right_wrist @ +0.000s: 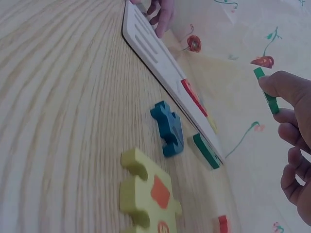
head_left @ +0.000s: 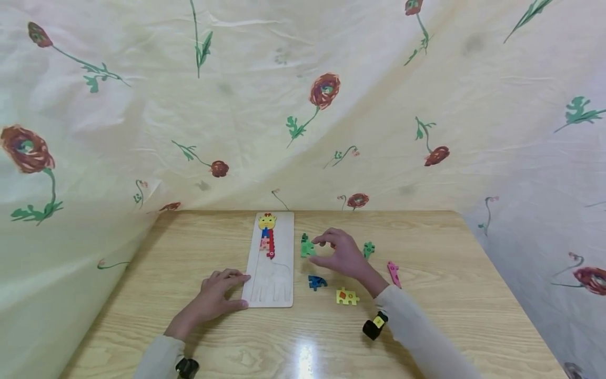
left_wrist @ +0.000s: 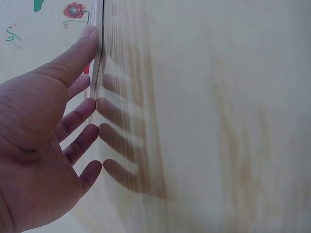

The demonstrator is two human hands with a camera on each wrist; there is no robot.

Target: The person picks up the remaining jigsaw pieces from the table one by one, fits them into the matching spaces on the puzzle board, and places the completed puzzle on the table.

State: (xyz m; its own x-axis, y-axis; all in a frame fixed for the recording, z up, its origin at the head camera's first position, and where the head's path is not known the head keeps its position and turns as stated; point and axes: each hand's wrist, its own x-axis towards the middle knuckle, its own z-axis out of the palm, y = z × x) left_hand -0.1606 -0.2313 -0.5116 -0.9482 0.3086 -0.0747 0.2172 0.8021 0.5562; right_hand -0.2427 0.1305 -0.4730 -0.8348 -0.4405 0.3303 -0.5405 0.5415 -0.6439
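Note:
My right hand [head_left: 342, 253] pinches a green puzzle piece [right_wrist: 266, 91] between thumb and fingers, raised over the table just right of the board. Fingertips of my left hand [head_left: 219, 296] touch the left edge and near corner of the white puzzle board [head_left: 271, 295]; the fingers are fairly straight. On the board's upper part lie a yellow giraffe head [head_left: 267, 222], a blue piece [head_left: 265, 233], a pink piece [head_left: 264, 244] and a red strip [head_left: 271, 243]. The board's lower part shows a bare drawn outline. Another green piece [right_wrist: 206, 151] lies beside the board.
Loose on the wooden table [head_left: 416, 337] are a blue piece [head_left: 316, 282], a yellow piece [head_left: 347, 296], a green piece [head_left: 369, 250] and a pink piece [head_left: 393, 274]. A red piece [right_wrist: 223, 224] is partly hidden by my right hand in the head view. Flowered cloth [head_left: 265, 116] hangs behind.

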